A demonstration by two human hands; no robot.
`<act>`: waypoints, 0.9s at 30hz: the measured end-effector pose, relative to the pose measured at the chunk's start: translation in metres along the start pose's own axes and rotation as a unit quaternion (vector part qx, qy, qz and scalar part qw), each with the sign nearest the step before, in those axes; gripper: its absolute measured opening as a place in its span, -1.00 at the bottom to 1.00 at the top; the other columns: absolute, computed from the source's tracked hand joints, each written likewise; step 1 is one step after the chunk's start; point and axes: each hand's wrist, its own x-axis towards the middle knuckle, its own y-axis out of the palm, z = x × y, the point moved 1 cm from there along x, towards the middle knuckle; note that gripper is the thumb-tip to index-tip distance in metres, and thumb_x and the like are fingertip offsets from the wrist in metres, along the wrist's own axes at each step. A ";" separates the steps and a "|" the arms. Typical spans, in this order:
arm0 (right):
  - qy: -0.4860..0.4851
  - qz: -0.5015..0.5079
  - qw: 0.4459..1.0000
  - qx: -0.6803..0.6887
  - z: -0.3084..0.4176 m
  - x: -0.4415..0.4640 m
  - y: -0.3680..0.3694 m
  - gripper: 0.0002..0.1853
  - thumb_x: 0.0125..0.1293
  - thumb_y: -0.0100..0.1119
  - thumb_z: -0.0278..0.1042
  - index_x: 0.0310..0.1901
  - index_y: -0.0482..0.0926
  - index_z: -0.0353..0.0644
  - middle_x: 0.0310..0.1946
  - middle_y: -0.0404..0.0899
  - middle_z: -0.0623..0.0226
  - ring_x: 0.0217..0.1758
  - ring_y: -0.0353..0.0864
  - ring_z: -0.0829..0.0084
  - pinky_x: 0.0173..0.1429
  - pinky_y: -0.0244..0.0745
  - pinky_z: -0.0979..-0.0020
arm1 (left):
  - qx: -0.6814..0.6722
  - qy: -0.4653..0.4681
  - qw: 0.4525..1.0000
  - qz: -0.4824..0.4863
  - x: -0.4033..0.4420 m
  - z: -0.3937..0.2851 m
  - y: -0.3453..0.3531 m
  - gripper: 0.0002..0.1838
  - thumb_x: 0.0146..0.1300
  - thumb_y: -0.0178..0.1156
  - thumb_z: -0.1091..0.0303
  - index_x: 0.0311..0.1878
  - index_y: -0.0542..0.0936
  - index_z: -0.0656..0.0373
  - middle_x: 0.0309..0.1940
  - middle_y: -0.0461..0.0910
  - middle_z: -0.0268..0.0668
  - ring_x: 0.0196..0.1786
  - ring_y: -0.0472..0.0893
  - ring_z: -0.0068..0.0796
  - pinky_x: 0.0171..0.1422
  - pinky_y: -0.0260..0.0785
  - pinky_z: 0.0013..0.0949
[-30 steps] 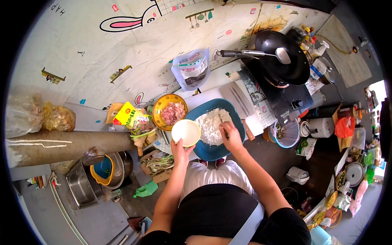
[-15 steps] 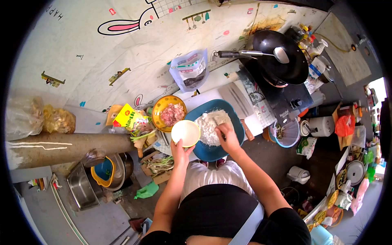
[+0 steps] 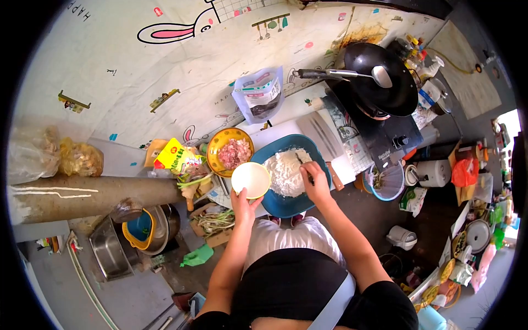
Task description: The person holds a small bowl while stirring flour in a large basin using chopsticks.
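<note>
My left hand [image 3: 243,204] grips the near edge of a small white bowl [image 3: 251,180] with a yellow-green rim, tilted over the left edge of a blue basin [image 3: 294,206]. Whether liquid is in the bowl I cannot tell. White flour [image 3: 286,173] lies heaped and crumbly in the basin. Closed around dark chopsticks [image 3: 300,159], my right hand [image 3: 315,184] is over the basin's right side, with the tips in the flour. Behind the small bowl sits a yellow-orange bowl [image 3: 213,157] of minced meat [image 3: 234,153].
A cleaver [image 3: 322,135] lies on the white cutting board [image 3: 345,171] right of the basin. Farther right, a wok [image 3: 404,91] with a ladle stands on the stove [image 3: 388,137]. A yellow seasoning packet [image 3: 175,157] and a standing pouch [image 3: 258,99] are at the back.
My right hand has shifted slightly right and nearer to me, bringing the chopsticks more into sight. The small bowl stays held in my left hand. The whole view has shifted slightly.
</note>
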 end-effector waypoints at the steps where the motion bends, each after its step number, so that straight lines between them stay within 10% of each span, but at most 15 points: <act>1: 0.033 0.004 0.999 -0.007 0.002 0.000 -0.003 -0.87 0.43 0.15 -0.44 -0.14 0.61 -0.32 -0.16 0.59 -0.04 -0.11 0.61 -0.12 -0.03 0.52 0.12 | 0.000 0.000 1.000 -0.001 0.000 0.001 -0.001 -0.44 0.46 0.06 0.31 0.46 0.16 0.04 0.32 0.35 -0.13 0.22 0.57 -0.04 0.05 0.66 0.13; 27: -0.004 0.098 0.995 0.003 0.006 -0.014 0.029 -0.80 0.44 0.17 -0.32 -0.10 0.61 -0.30 -0.12 0.59 -0.04 -0.08 0.62 -0.11 0.03 0.54 0.08 | -0.002 -0.001 1.000 -0.006 0.005 0.005 -0.010 -0.45 0.46 0.06 0.31 0.45 0.16 0.03 0.33 0.33 -0.12 0.24 0.56 -0.04 0.04 0.65 0.14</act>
